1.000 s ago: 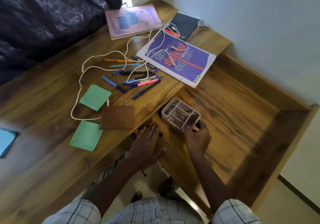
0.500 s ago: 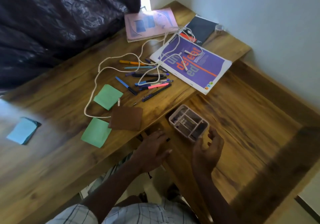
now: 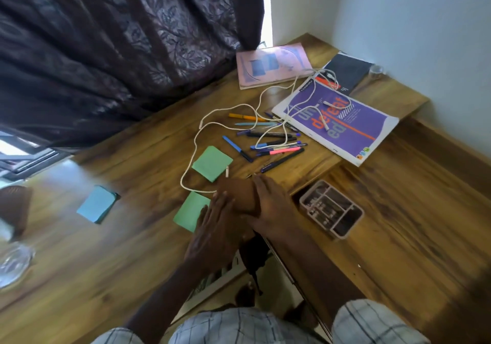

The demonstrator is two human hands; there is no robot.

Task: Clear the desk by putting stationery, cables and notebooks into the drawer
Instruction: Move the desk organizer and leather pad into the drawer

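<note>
Wooden desk (image 3: 106, 277) fills the frame, and at lower centre both hands meet on a brown sticky-note pad (image 3: 239, 194): the left hand (image 3: 215, 232) lies flat with fingers together at its near edge, the right hand (image 3: 273, 205) covers its right side; whether either actually clamps it I cannot tell. Just right, in the open drawer (image 3: 411, 224), sits a compartmented tray (image 3: 330, 208). Farther up lie green pads (image 3: 211, 162), scattered pens (image 3: 276, 144), a white cable (image 3: 225, 109) and, toward the upper right, a purple notebook (image 3: 342, 123).

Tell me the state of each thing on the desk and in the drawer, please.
drawer: open
organiser tray: in the drawer
brown pad: on the desk, both hands on it
left hand: flat
right hand: flat
white cable: loose, tangled over the pens
pens: scattered
purple book: closed
</note>
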